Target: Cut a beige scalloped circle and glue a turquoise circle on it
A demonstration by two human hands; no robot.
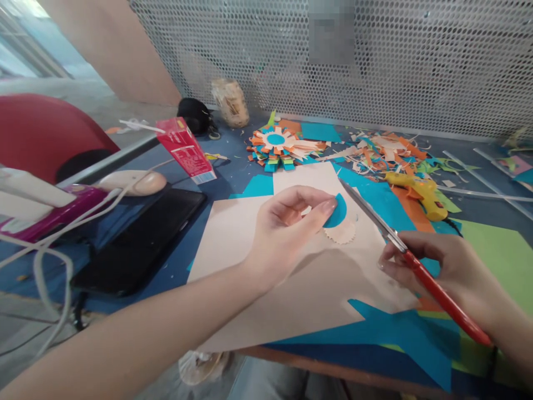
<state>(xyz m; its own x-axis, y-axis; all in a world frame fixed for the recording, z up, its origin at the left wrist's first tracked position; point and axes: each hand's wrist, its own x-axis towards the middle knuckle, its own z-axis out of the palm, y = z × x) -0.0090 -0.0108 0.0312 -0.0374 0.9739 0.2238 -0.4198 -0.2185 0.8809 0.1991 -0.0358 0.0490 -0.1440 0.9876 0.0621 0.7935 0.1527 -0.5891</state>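
Observation:
Between the thumb and fingers of my left hand (283, 228) is a small round piece of blue paper (341, 211), partly covered by the fingertips. Just below it shows a pale peach paper disc (342, 233) with a zigzag edge; whether it is held too or lies on the sheet I cannot tell. My right hand (447, 261) grips scissors with red handles (437, 291), their blades together and pointing up and left, a little apart from the blue circle. Under both hands lie large pale peach sheets (233, 239).
Behind stands a layered paper flower (276, 140), with a pile of paper scraps (387, 150) and a yellow glue gun (420, 194) to its right. At left are a black phone (141, 244), a red drink carton (187, 150) and white cables (66, 278). A perforated metal panel (266, 55) closes the back.

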